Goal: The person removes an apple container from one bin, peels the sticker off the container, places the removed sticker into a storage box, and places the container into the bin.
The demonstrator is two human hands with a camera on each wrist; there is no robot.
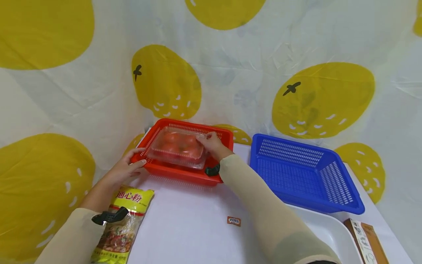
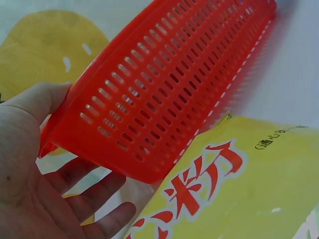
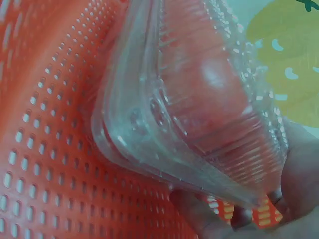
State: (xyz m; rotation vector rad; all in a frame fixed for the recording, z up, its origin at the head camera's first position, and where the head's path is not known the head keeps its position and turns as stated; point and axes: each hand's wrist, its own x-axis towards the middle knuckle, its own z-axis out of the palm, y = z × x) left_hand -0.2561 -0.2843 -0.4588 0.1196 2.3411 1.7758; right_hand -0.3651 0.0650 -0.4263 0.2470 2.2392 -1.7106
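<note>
A clear plastic clamshell box of tomatoes (image 1: 179,145) lies tilted within the red basket (image 1: 184,178). My right hand (image 1: 213,145) grips the box by its right end. In the right wrist view, the fingers (image 3: 199,211) reach under the rim of the clear box (image 3: 199,99). At the basket's left front corner, my left hand (image 1: 126,167) holds the rim. The left wrist view has its thumb (image 2: 47,97) against the red rim (image 2: 75,94) and the other fingers spread below the corner. Under the left forearm lies a yellow bag of pasta (image 1: 123,223).
A blue basket (image 1: 296,176) stands on the right, overlapping a white tray (image 1: 326,227). Beside the tray is a brown and white box (image 1: 366,240). A small orange packet (image 1: 233,221) lies on the white table (image 1: 184,227). Patterned cloth (image 1: 230,84) hangs behind.
</note>
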